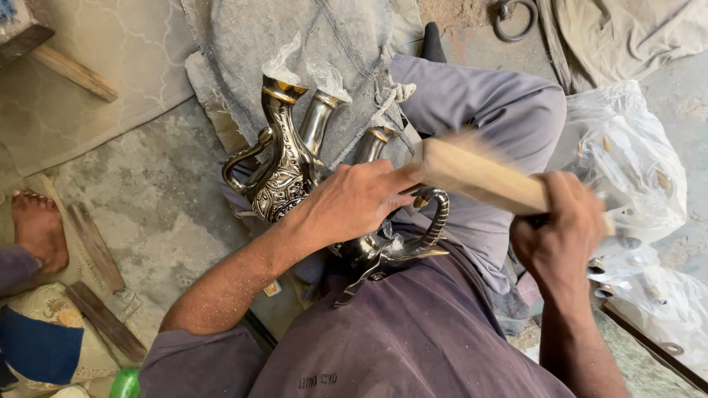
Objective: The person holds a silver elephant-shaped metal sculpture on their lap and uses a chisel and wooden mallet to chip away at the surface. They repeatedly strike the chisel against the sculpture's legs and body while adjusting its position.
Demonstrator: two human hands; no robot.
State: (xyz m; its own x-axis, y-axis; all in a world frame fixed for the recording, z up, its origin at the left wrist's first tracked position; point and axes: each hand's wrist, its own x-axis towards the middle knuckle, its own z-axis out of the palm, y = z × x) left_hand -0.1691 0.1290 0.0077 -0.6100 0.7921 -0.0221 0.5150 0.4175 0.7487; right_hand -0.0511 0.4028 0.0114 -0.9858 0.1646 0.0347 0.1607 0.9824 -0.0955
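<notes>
Showing a seated person at work on the floor, seen from above. The left hand (354, 200) is closed over a dark metal ewer (383, 247) laid across the lap, with its curved ribbed handle (436, 214) and pointed spout (424, 254) projecting on either side of the grip. The right hand (560, 236) is clenched round one end of a pale wooden block (479, 175), whose other end is blurred and lies just beside the left knuckles. An engraved silver-and-gold ewer (284, 158) is stood against the grey cloth (295, 44) ahead of the left hand, and two further gilt-rimmed necks (318, 118) are seen just beside it; scraps of clear film (284, 63) are caught on the two nearest rims. A crumpled clear plastic bag (627, 155) holding small metal parts is placed to the right of the raised knee, near the right hand. Two flat wooden strips (96, 247) and another person's bare foot (37, 225) are seen on the concrete floor (177, 206) at the left. A green rounded object (127, 383) is cut off by the lower edge; its label, if any, cannot be told
</notes>
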